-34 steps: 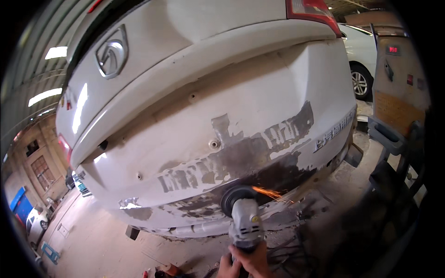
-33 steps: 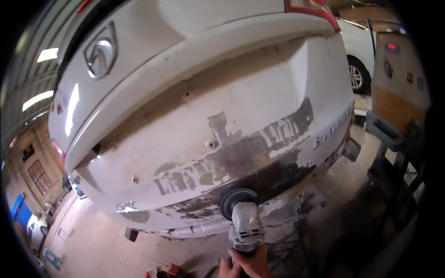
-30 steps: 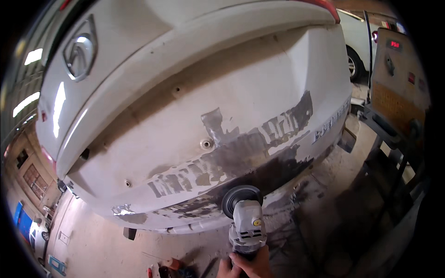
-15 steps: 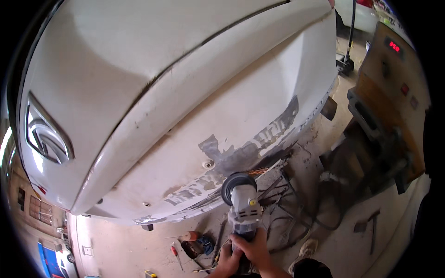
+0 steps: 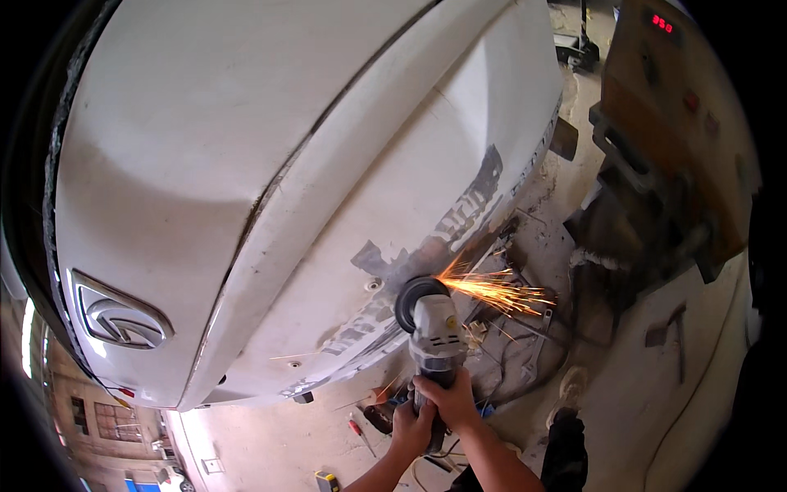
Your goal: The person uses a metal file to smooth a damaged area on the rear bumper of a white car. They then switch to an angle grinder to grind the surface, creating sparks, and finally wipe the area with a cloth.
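Both my hands are wrapped round the body of an angle grinder (image 5: 434,332), grey at the head and dark along the handle. My left hand (image 5: 411,428) grips it from the left side, and my right hand (image 5: 450,398) closes on it from the right. The round dark disc (image 5: 416,302) meets the lower part of a white car panel (image 5: 361,238), where paint is ground to bare grey metal. Orange sparks (image 5: 496,291) spray off to the right. The disc's exact contact edge is hidden behind the grinder.
A wooden-fronted machine (image 5: 664,123) with a red display stands at the right. Cables and tools, including a wrench (image 5: 537,344), lie below the panel. A red screwdriver (image 5: 356,430) and a yellow box (image 5: 326,480) are on the floor. A hammer (image 5: 668,336) lies farther right.
The grinder and both hands have moved slightly up against the panel. Sparks have grown from a faint streak to a broad spray. The whole view has shifted and turned.
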The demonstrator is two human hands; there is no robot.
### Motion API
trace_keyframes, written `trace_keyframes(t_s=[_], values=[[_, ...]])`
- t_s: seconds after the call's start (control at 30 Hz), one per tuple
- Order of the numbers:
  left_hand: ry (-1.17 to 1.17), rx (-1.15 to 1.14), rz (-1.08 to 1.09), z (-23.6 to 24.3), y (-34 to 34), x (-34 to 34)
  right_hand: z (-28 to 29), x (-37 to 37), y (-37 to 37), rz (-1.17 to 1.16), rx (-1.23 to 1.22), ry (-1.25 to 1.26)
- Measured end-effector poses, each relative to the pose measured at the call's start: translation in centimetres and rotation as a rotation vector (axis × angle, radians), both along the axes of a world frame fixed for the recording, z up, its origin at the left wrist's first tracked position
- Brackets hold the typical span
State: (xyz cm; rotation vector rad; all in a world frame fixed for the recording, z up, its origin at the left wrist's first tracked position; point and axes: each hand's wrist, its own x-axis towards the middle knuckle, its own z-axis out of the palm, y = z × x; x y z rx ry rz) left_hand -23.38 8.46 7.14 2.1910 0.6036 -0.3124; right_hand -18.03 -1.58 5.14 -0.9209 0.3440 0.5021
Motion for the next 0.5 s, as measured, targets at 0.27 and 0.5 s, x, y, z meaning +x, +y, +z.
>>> trace_keyframes(t_s=[0.27,0.5], values=[[0.002,0.116,-0.126,1.7,0.3,-0.4,0.2,-0.1,0.3,-0.057,0.112,0.027],[-0.035,0.105,0.029,2.1,-0.6,-0.3,-1.0,-0.5,1.4,-0.048,-0.069,-0.099]])
